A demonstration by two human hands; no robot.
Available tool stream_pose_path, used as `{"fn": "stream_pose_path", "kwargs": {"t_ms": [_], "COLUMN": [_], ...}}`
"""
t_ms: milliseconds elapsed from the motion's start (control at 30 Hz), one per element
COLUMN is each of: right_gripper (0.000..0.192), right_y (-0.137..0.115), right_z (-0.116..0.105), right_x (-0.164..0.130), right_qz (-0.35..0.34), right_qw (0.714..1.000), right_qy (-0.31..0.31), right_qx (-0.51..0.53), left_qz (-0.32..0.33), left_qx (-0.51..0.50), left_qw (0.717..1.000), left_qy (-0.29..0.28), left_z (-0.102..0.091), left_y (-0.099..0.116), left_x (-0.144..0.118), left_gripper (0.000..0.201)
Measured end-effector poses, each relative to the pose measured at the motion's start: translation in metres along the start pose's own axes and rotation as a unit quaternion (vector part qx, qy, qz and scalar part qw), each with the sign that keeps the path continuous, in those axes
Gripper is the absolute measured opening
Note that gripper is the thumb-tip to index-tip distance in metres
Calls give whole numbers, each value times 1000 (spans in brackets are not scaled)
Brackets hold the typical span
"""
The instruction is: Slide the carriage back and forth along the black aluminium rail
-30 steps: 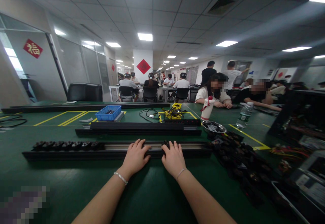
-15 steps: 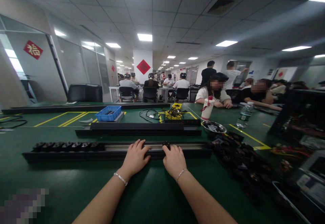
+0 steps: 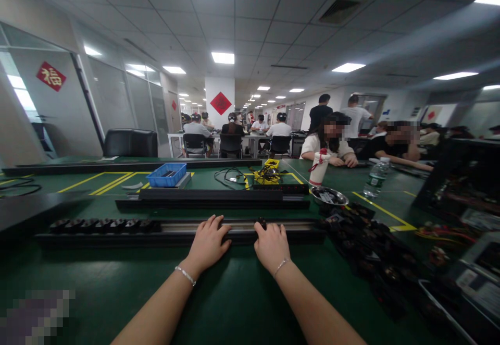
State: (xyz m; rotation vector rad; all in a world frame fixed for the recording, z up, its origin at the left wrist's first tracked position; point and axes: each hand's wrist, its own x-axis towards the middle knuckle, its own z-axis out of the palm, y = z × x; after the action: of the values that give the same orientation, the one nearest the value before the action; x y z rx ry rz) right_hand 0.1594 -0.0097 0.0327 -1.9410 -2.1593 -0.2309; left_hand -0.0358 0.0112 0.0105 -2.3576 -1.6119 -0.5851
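Note:
A long black rail point(image 3: 128, 238) with a pale metal channel lies across the green table in front of me. My left hand point(image 3: 209, 242) grips it near the middle, fingers over the top and thumb on the near side. Farther right, my right hand point(image 3: 272, 242) has its fingers around a small black part point(image 3: 261, 223) at the channel; most of that part is hidden by the hand. Several similar black parts point(image 3: 103, 224) sit in a row along the rail's left end.
Loose black parts point(image 3: 375, 246) are heaped to the right, near a metal bowl point(image 3: 330, 196), a water bottle point(image 3: 377, 177) and a white cup point(image 3: 319, 169). Behind the rail lie another black rail point(image 3: 211, 195) and a blue bin point(image 3: 167, 174). A dark flat object point(image 3: 27, 214) is at the left edge.
My right hand has shifted slightly right along the rail with the small black part. My left hand stays put. A dark flat object has come into view at the left edge.

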Motion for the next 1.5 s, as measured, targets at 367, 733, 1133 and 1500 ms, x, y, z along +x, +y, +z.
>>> {"fn": "stream_pose_path", "kwargs": {"t_ms": [367,733,1133,1500], "right_gripper": [39,44,44,41], "right_y": [2,-2,5,9], "right_z": [-7,-14,-14,-16], "right_x": [0,-4,-3,0], "right_qz": [1,0,-7,28], "right_qw": [1000,996,997,996], "right_qy": [-23,-61,-61,-64], "right_qx": [-17,-64,-44,-49], "left_qz": [5,7,4,7], "left_qx": [10,13,0,4], "left_qw": [1000,1000,1000,1000], "left_qy": [3,6,-1,6], "left_z": [1,1,-3,-2], "left_y": [0,0,1,0], "left_x": [0,0,0,-1], "left_gripper": [34,33,33,32]}}
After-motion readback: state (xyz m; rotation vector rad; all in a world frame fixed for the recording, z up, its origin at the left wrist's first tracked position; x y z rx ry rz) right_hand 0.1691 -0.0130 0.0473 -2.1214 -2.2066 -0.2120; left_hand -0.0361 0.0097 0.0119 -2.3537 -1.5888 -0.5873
